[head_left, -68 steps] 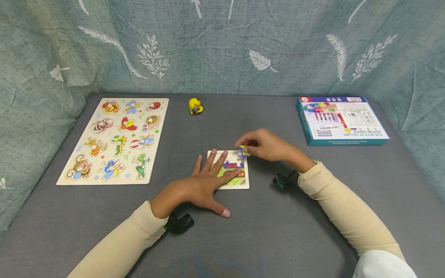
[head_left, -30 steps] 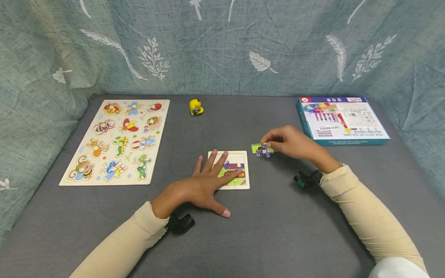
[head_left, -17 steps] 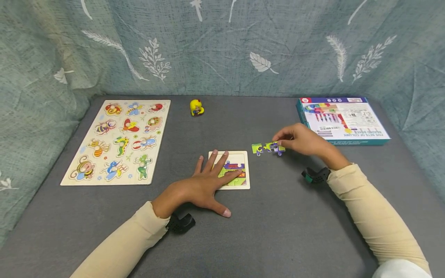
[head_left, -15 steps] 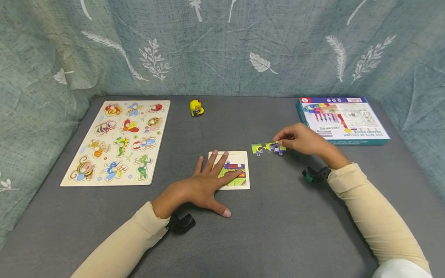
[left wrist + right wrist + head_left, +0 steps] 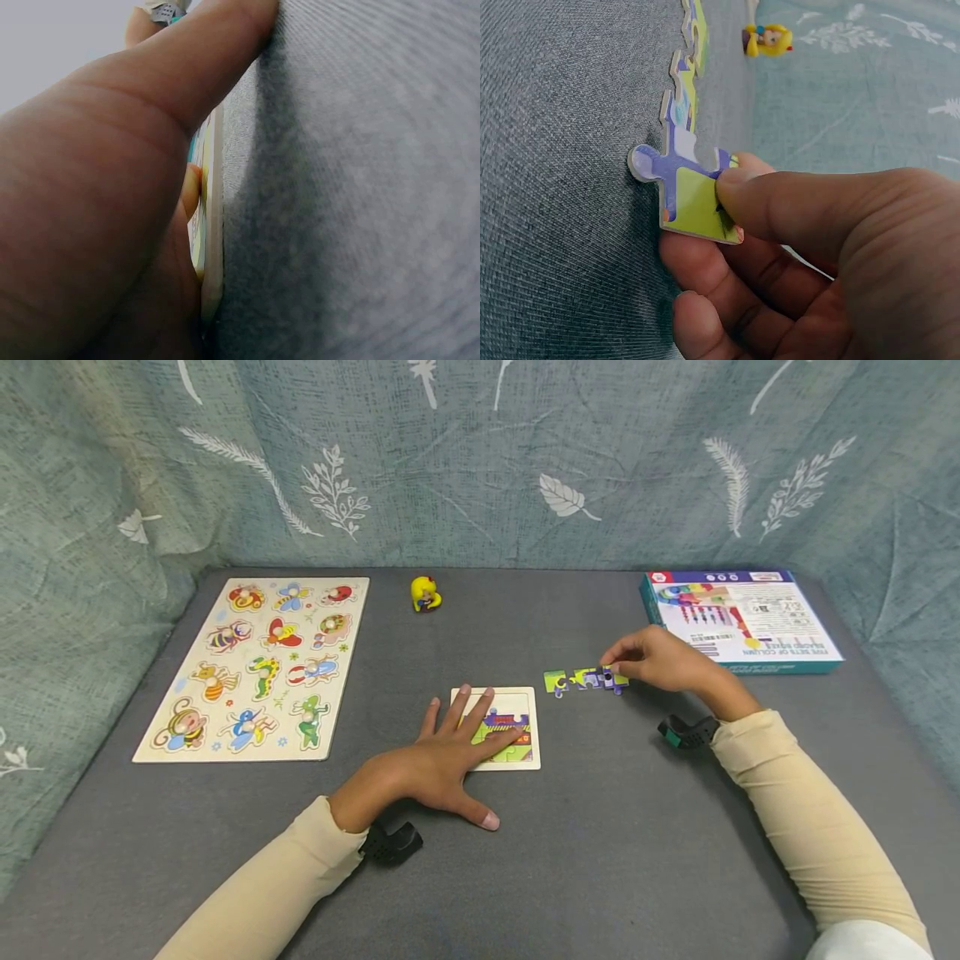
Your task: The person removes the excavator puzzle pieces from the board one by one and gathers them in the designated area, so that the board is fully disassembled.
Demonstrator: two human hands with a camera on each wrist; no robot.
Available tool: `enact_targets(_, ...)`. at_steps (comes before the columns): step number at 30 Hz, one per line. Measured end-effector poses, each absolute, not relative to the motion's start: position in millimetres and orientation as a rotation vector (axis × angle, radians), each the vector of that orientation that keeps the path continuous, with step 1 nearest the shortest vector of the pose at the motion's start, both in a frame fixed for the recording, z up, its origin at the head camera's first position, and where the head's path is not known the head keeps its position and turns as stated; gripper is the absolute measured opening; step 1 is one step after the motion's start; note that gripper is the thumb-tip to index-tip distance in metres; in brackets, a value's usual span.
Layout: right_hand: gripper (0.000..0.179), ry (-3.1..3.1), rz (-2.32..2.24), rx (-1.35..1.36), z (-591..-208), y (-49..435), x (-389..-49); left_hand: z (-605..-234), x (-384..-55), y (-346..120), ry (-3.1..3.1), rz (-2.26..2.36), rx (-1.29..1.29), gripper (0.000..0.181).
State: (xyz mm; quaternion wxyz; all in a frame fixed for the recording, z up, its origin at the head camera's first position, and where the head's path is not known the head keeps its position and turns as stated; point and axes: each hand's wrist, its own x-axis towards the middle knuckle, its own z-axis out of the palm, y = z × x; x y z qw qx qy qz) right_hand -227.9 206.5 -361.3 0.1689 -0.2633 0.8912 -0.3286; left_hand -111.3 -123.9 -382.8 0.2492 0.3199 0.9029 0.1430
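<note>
In the head view my left hand (image 5: 431,768) lies with fingers spread on a small framed jigsaw board (image 5: 536,758), covering its left part. Several fitted pieces show on its lower right; bare wood shows above them. The left wrist view has the thumb close up and the board's edge (image 5: 214,247) behind it. To the right, my right hand (image 5: 663,660) pinches a green and purple jigsaw piece (image 5: 694,199) between thumb and fingers, low over the table. Left of it lie a middle piece (image 5: 585,679) and a separate end piece (image 5: 556,682).
A wooden peg puzzle board with insects (image 5: 258,752) lies at the left. A yellow-haired toy figure (image 5: 425,595) stands at the back, and a flat boxed set (image 5: 750,627) lies back right. A patterned curtain (image 5: 480,485) closes off the rear.
My right hand has carried the jigsaw piece from the board's upper right corner rightward, past the two pieces on the table. The left hand has stayed on the board.
</note>
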Motion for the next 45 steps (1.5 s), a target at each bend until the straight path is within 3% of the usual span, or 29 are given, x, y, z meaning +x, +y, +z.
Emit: enact_targets(45,0.018,2.692,-0.816,-0.834,-353.0,197.4,-229.2,-384.0,-110.2,-124.7,2.466,0.402,0.875,0.110)
